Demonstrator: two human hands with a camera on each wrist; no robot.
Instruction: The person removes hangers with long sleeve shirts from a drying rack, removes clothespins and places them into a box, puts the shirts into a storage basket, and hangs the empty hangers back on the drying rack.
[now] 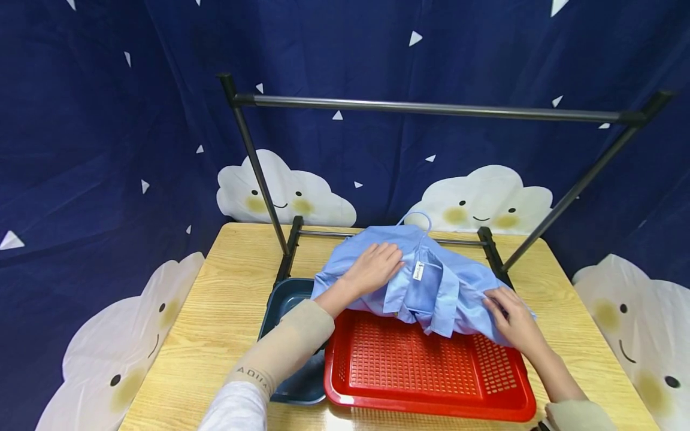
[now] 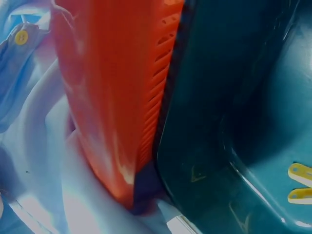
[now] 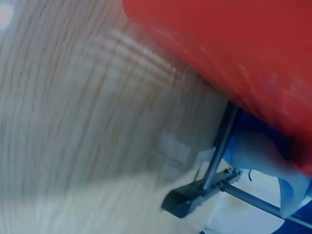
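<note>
A light blue collared shirt (image 1: 474,275) lies over the back of a red basket (image 1: 431,410). A light blue hanger (image 1: 429,221) shows its hook above the collar. My left hand (image 1: 374,266) rests on the shirt's left shoulder, its fingers stretched out over the cloth. On the other side my right hand (image 1: 512,314) pinches the cloth between thumb and fingers. In the left wrist view a yellow button (image 2: 21,37) shows on the shirt. Neither wrist view plainly shows the fingers.
A dark metal rack (image 1: 431,108) stands behind the basket, its feet on the wooden table (image 1: 215,311). A dark teal tray (image 1: 299,392) sits left of the basket, partly under my left arm. Yellow-ended pieces (image 2: 300,196) lie in it. A cloud-patterned curtain (image 1: 323,48) hangs behind.
</note>
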